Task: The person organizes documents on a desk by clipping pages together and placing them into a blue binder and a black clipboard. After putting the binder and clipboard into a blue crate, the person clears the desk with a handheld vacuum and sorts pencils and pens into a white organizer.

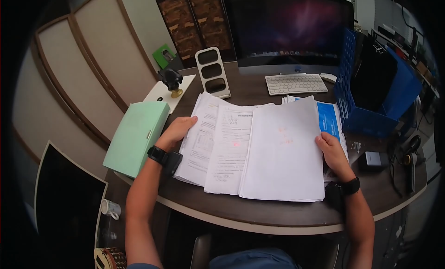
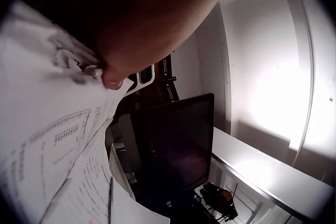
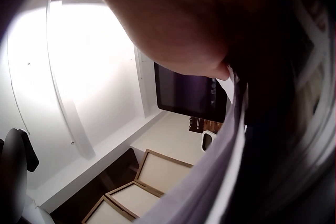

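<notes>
A spread of printed paper sheets (image 1: pixel 232 148) is held up over the dark desk between my two hands. My left hand (image 1: pixel 180 130) pinches the left edge of the stack, its thumb lying on the front. The left wrist view shows the thumb of that hand at the edge of the printed pages (image 2: pixel 63 134). My right hand (image 1: pixel 333 151) grips the right edge of a mostly blank white sheet (image 1: pixel 285 153) with faint reddish marks, thumb in front. In the right wrist view the paper (image 3: pixel 210 176) is seen edge-on below the thumb. The fingers behind the paper are hidden.
Left of the papers lies a mint-green file box (image 1: pixel 136 139). Behind them stand a white three-slot holder (image 1: pixel 226 90), a keyboard (image 1: pixel 296 84) and a monitor (image 1: pixel 287 30). A blue file rack (image 1: pixel 371 120) and a small dark box (image 1: pixel 373 161) are at the right. Blue-covered papers (image 1: pixel 328 120) lie beneath.
</notes>
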`<state>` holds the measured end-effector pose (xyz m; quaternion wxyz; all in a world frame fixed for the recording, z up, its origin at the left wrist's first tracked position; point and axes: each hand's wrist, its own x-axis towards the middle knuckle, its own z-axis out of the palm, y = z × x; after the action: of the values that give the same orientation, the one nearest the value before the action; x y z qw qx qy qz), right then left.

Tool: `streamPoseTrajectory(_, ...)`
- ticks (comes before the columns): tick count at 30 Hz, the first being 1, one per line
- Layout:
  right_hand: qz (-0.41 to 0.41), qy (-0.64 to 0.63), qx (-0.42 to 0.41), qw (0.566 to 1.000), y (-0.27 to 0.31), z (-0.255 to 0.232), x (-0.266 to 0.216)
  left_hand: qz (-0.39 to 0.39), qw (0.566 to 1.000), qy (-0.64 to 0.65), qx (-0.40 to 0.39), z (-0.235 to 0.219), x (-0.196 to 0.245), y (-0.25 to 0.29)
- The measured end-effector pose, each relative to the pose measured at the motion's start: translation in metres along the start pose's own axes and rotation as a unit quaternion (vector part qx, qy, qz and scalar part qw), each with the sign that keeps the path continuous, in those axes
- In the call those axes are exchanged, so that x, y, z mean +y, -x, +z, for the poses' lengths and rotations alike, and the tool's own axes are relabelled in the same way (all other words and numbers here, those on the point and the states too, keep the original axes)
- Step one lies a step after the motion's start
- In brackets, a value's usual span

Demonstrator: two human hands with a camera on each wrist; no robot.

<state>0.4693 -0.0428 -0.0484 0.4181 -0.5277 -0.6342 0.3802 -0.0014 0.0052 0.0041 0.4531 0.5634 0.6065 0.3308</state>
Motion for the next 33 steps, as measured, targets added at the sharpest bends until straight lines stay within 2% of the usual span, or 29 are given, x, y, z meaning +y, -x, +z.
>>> streamPoseTrajectory(3,-0.008,-0.026,0.005,1.000,0.001,0.000,-0.001,-0.019,0.992,-0.122,0.017,-0.017,-0.005,0.000)
streamPoseTrajectory(5,0.039,-0.012,-0.006,0.999,0.005,-0.003,-0.013,-0.004,0.995,-0.098,0.012,-0.026,-0.020,-0.007)
streamPoseTrajectory(7,0.041,0.015,0.004,0.999,0.008,-0.004,-0.021,0.010,0.997,-0.071,0.006,-0.032,-0.026,-0.008)
streamPoseTrajectory(9,0.043,0.042,0.014,0.998,0.007,-0.004,-0.020,0.004,0.993,-0.120,0.016,-0.037,-0.025,-0.008)
streamPoseTrajectory(10,0.016,0.036,0.031,0.999,0.005,-0.004,-0.013,0.004,0.993,-0.119,0.017,-0.038,-0.021,-0.009)
streamPoseTrajectory(11,-0.011,0.030,0.048,0.998,0.004,-0.004,-0.009,0.013,0.967,-0.251,0.040,-0.041,-0.016,-0.010)
streamPoseTrajectory(12,-0.012,0.031,0.047,0.998,0.005,-0.004,-0.010,0.022,0.924,-0.377,0.063,-0.041,-0.011,-0.009)
streamPoseTrajectory(16,-0.033,0.023,0.075,0.996,0.004,-0.007,-0.013,0.036,0.897,-0.438,0.056,-0.039,-0.008,-0.006)
streamPoseTrajectory(18,-0.044,0.028,0.083,0.995,0.002,-0.011,-0.009,0.103,0.853,-0.508,0.069,-0.041,-0.014,-0.009)
streamPoseTrajectory(20,-0.049,-0.053,0.076,0.994,-0.003,-0.014,-0.002,0.103,0.850,-0.511,0.078,-0.041,-0.017,-0.011)
streamPoseTrajectory(21,-0.049,-0.053,0.075,0.995,-0.002,-0.014,-0.005,0.103,0.847,-0.514,0.087,-0.040,-0.016,-0.011)
streamPoseTrajectory(23,0.009,-0.151,0.062,0.987,0.000,-0.014,-0.014,0.094,0.852,-0.506,0.101,-0.038,-0.014,-0.010)
streamPoseTrajectory(28,-0.012,-0.068,0.044,0.997,-0.005,-0.012,0.007,0.073,0.879,-0.459,0.109,-0.036,-0.006,-0.005)
streamPoseTrajectory(30,-0.012,-0.054,0.043,0.998,-0.005,-0.009,0.005,0.062,0.844,-0.517,0.131,-0.035,-0.006,-0.001)
streamPoseTrajectory(31,-0.016,-0.059,0.050,0.997,-0.005,-0.008,0.004,0.062,0.844,-0.517,0.131,-0.028,0.004,0.008)
streamPoseTrajectory(33,-0.019,-0.063,0.059,0.996,-0.005,-0.009,0.004,0.066,0.825,-0.529,0.185,-0.009,0.023,0.023)
